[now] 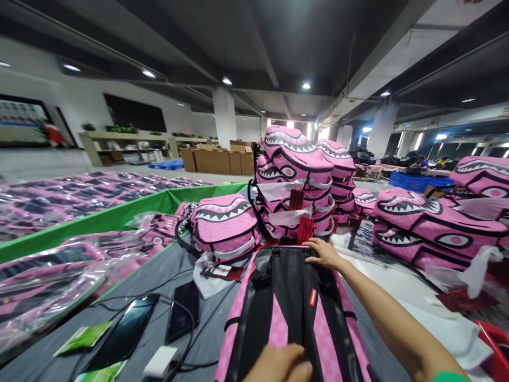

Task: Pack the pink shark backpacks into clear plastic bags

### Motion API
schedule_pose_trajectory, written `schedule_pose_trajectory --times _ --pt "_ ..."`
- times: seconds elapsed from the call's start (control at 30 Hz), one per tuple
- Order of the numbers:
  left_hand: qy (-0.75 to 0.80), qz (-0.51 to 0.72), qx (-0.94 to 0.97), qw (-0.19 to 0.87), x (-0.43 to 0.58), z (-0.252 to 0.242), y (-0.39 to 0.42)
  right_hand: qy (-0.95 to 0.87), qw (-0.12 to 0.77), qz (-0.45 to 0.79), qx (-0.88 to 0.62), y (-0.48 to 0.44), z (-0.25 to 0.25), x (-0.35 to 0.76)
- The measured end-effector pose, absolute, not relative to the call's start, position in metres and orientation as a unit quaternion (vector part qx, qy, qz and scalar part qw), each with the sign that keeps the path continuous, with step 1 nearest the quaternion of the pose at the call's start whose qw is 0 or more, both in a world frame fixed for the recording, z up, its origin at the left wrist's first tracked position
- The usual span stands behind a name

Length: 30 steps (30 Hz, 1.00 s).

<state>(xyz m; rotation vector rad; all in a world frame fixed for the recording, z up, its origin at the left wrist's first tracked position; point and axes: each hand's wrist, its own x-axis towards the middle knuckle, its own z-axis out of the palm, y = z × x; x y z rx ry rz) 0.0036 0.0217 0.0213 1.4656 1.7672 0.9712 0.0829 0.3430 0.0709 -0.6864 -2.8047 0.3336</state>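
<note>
Backpack: lies on the grey counter [217,339] with its strap side up, in the middle near the person; the pink backpack [292,305] has a long rounded form, and its near end runs out of view.
Straps: two broad black bands [282,276] with pink checked wedges lower down and a small red-and-white label [313,297] on one.
Right hand: the right hand [324,254] has its fingers partly bent over the backpack's top edge, touching it; whether it grips cannot be told.
Left hand: the left hand [280,365] is loosely curled over the lower straps, blurred, so any hold cannot be told.
Stacked bags: plump pink bags [294,159] with black-and-white toothed mouths rise just beyond the backpack's top, blocking that side; red tags [296,200] hang from them.
Single bag: another pink bag [226,223], boxy and checked, sits beside the stack.
Left side: two flat, glossy dark devices [123,331], a white block [159,362], green packets [85,338] and loose dark cables [201,365].
Green edging: a smooth raised strip [170,199]; crinkled clear plastic [75,265] wraps bags near it.
</note>
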Motion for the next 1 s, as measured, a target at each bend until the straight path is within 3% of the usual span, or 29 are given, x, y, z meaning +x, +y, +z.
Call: schedule_pose_trajectory --times 0.17,0.27,0.37,0.57,0.7,0.8,0.9,1.0 --pt "0.806 0.324 0.495 -0.024 -0.1 0.056 0.101 -0.952 0.131 0.09 -0.26 0.345 0.033 0.085" --pt "0.819 0.259 0.512 -0.031 -0.131 0.039 0.154 -0.949 0.215 0.056 -0.222 0.34 0.012 0.088" --pt "0.776 0.269 0.564 -0.079 -0.133 0.012 0.178 -0.931 0.302 0.042 -0.199 0.335 -0.002 0.091" --pt "0.719 0.337 0.59 -0.147 -0.113 -0.022 0.15 -0.9 0.403 0.008 -0.166 0.303 -0.01 0.109" --pt "0.708 0.347 0.598 -0.148 -0.096 -0.043 0.117 -0.921 0.352 0.026 -0.164 0.272 -0.016 0.134" --pt "0.731 0.29 0.613 -0.079 -0.09 -0.047 0.111 -0.938 0.281 0.061 -0.194 0.268 -0.021 0.142" --pt "0.766 0.193 0.613 0.013 -0.099 -0.038 0.138 -0.947 0.164 0.094 -0.259 0.286 -0.018 0.127" --pt "0.79 0.159 0.591 0.035 -0.117 -0.025 0.182 -0.937 0.056 0.093 -0.332 0.315 -0.01 0.096"
